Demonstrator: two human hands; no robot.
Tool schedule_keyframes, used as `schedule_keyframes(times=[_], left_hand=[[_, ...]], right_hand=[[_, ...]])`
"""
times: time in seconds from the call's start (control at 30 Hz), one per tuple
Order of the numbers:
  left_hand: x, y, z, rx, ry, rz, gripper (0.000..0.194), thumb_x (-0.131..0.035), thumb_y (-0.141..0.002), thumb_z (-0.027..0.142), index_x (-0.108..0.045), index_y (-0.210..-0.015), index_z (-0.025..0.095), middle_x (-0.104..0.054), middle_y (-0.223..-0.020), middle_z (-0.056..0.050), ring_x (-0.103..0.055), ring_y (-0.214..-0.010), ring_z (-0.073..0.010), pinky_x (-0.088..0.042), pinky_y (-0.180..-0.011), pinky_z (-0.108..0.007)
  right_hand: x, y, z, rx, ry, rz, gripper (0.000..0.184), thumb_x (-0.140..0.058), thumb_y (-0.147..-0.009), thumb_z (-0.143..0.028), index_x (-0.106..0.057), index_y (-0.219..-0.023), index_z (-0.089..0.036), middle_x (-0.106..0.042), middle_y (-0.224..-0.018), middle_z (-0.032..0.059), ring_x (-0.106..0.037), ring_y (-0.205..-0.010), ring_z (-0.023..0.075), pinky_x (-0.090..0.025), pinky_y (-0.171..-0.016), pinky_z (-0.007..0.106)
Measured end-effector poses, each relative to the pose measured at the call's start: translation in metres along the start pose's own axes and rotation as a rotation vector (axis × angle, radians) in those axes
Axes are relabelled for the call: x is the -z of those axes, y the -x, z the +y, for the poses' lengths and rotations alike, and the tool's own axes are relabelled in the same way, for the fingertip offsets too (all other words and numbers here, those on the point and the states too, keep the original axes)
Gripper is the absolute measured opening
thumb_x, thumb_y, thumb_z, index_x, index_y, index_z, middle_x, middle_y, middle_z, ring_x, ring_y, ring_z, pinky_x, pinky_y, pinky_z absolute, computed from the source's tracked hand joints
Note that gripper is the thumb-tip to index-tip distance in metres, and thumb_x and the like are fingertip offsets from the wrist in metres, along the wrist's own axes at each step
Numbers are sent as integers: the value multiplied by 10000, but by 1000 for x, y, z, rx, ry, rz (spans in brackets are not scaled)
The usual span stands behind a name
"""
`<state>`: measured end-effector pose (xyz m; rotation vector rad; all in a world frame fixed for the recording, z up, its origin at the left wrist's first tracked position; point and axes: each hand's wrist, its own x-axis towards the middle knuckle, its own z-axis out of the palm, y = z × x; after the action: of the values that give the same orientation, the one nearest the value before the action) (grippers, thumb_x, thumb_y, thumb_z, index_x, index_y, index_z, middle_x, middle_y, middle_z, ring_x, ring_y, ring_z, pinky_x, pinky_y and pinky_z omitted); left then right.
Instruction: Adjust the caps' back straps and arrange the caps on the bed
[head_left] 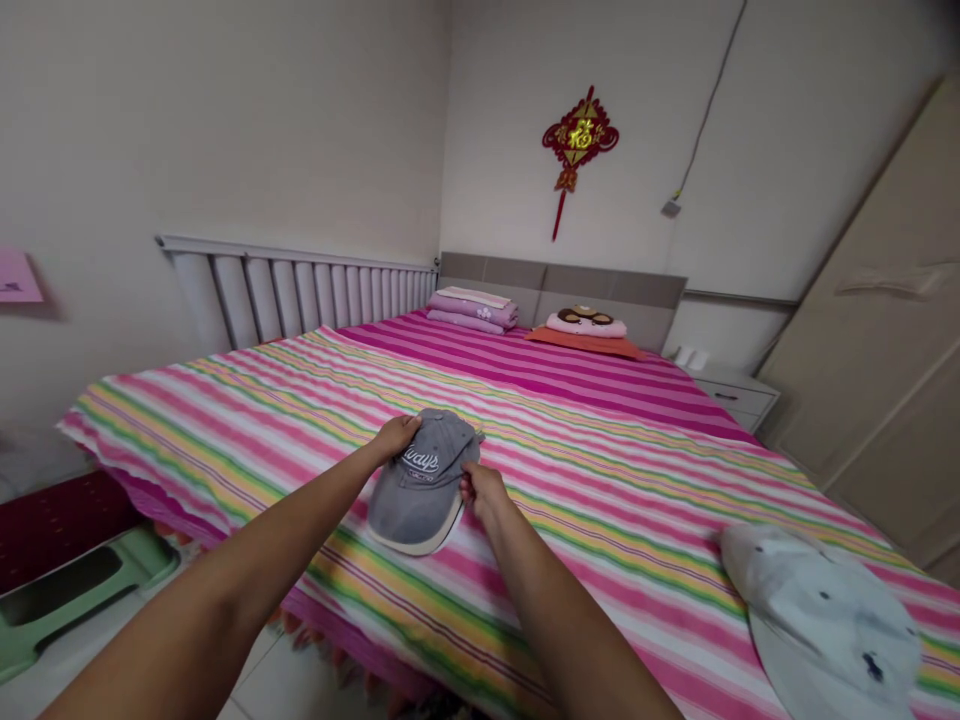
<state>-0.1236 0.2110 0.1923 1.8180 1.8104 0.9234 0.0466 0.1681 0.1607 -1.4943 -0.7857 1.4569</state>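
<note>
A grey baseball cap (433, 465) with white lettering is between my two hands, low over the striped bedspread (600, 500), its brim pointing toward me. My left hand (397, 436) grips the cap's left side, thumb on top and the other fingers hidden behind it. On the opposite side my right hand (484, 490) pinches the edge near the brim with curled fingers. Whether the cap rests on the bed or hangs just above it, I cannot tell. A white cap (829, 610) lies on the bed at the lower right, apart from both hands.
Folded purple bedding (474, 312) and a pink pillow (589, 325) sit by the headboard (615, 295). A radiator (300, 290) runs along the left wall. At the lower left stands a green stool (97, 575). A white nightstand (739, 395) is beyond the bed's right side.
</note>
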Motion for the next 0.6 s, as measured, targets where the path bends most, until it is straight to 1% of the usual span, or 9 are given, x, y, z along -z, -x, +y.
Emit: schedule_keyframes(times=[0.1, 0.17, 0.27, 0.43, 0.5, 0.53, 0.6], left_hand=[[-4, 1, -2, -30, -32, 29, 383, -321, -806, 360, -605, -887, 117, -648, -950, -120, -567, -936, -230, -396, -802, -309], [-7, 2, -4, -39, -41, 51, 374, -306, -812, 336, -594, -923, 126, -640, -985, -115, -554, -971, -222, -385, -830, -309], [-12, 4, -8, -38, -39, 82, 373, -295, -812, 341, -593, -906, 138, -643, -962, -110, -563, -949, -222, -398, -809, -312], [-15, 8, -13, -33, -2, 125, 401, -272, -805, 395, -591, -837, 154, -656, -861, -86, -593, -844, -211, -432, -735, -302], [-13, 13, -14, -30, 7, 151, 433, -239, -805, 418, -584, -822, 157, -652, -838, -85, -594, -831, -221, -440, -733, -318], [-12, 17, -14, -27, 8, 172, 444, -227, -802, 426, -578, -830, 156, -648, -847, -93, -589, -847, -232, -439, -747, -334], [-8, 31, -15, -21, 9, 224, 457, -224, -791, 438, -559, -888, 142, -629, -920, -125, -562, -927, -262, -422, -806, -377]], right_hand=[[-1, -1, 3, 38, -65, 51, 185, -495, -848, -283, -548, -923, -122, -568, -769, 1, -523, -551, 73, -451, -457, 203], [-1, -1, 7, 71, -95, 77, 186, -496, -847, -285, -549, -920, -122, -567, -768, 0, -523, -552, 74, -449, -456, 202], [-1, -4, 12, 98, -114, 87, 184, -501, -844, -284, -553, -914, -122, -572, -778, 3, -532, -569, 80, -459, -474, 213], [3, -14, 20, 114, -123, 67, 177, -501, -846, -283, -556, -870, -117, -562, -712, -15, -508, -511, 63, -438, -439, 194], [11, -17, 25, 140, -135, 84, 178, -500, -846, -285, -558, -865, -118, -563, -709, -15, -508, -510, 63, -439, -440, 196], [19, -18, 28, 160, -145, 98, 178, -499, -846, -286, -559, -868, -119, -567, -716, -13, -512, -517, 66, -443, -447, 200], [45, -17, 38, 216, -172, 132, 178, -499, -846, -287, -560, -870, -122, -570, -726, -10, -518, -528, 70, -449, -460, 206]])
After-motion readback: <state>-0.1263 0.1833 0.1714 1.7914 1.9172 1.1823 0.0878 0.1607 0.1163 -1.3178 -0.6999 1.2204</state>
